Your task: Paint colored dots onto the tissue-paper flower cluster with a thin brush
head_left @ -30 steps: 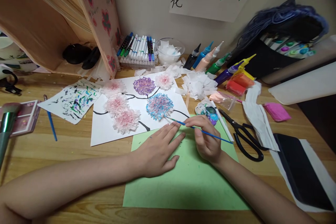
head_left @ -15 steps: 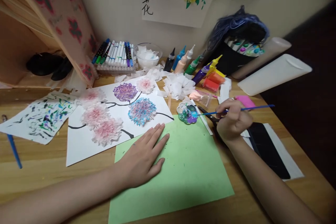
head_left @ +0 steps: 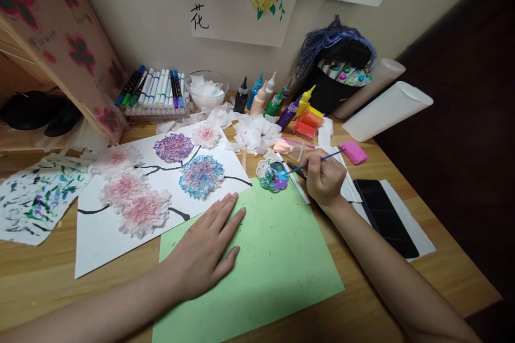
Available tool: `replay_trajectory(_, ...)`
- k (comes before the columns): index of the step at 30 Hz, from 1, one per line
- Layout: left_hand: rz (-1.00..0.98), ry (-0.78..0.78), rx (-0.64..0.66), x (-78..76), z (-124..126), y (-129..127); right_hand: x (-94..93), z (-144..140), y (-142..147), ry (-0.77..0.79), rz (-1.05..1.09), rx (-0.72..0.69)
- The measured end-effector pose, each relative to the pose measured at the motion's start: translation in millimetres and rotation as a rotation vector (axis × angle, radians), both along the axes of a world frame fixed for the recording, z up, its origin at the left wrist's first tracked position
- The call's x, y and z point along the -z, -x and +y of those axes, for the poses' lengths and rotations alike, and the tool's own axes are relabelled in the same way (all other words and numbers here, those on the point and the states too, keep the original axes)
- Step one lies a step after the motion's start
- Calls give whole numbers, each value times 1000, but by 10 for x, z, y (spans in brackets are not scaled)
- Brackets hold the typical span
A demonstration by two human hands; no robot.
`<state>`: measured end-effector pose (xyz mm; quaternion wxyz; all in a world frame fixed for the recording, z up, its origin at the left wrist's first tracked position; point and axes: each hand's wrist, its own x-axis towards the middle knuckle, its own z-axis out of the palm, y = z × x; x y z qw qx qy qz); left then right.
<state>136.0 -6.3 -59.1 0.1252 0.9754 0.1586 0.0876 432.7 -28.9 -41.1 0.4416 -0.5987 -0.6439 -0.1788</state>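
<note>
Two bare hands work over a wooden desk (head_left: 48,273) crowded with craft supplies. The left hand (head_left: 203,249) lies flat, palm down and fingers spread, on a sheet of green paper (head_left: 273,257), gripping nothing and pressing the sheet's upper left part against the desk. The right hand (head_left: 325,177) is closed in a pinch around a thin blue paintbrush (head_left: 317,162), whose handle slants up to the right past the knuckles while its tip rests in a small flower-shaped palette (head_left: 273,176) holding blue, green and purple paint. The palette sits just beyond the green paper's top edge, beside a white sheet (head_left: 104,236) bearing pink, purple and blue tissue flowers on black painted branches. Behind the palette stand squeeze bottles of paint (head_left: 265,99), a heap of white tissue scraps (head_left: 255,131), a clear bowl (head_left: 207,88) and a rack of marker pens (head_left: 155,88). Black scissors (head_left: 295,168) are partly hidden under the right hand. A dark flat object (head_left: 386,217) lies on white paper to the right, and a paint-smeared sheet (head_left: 34,198) lies at far left.
</note>
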Motion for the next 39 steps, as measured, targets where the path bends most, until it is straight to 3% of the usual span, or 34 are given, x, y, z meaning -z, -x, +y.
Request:
replay_trajectory(5,12,27,-6,3,-13,3,-81,-35,51,-80,69,-53)
replay_trajectory(9,33,76,0,-7,-20,-11,-109,-111,345,-173,239,-175)
replay_trajectory(12,47,115,1,-18,-18,-27,-62,-179,645,-2,326,-375)
replay_trajectory(14,47,132,-2,-27,-20,-34,-23,-210,807,106,272,-496)
replay_trajectory(17,41,152,-10,-35,-31,-35,13,-222,939,138,162,-590)
replay_trajectory(39,1,166,-19,-24,-48,-36,52,-218,970,143,114,-565)
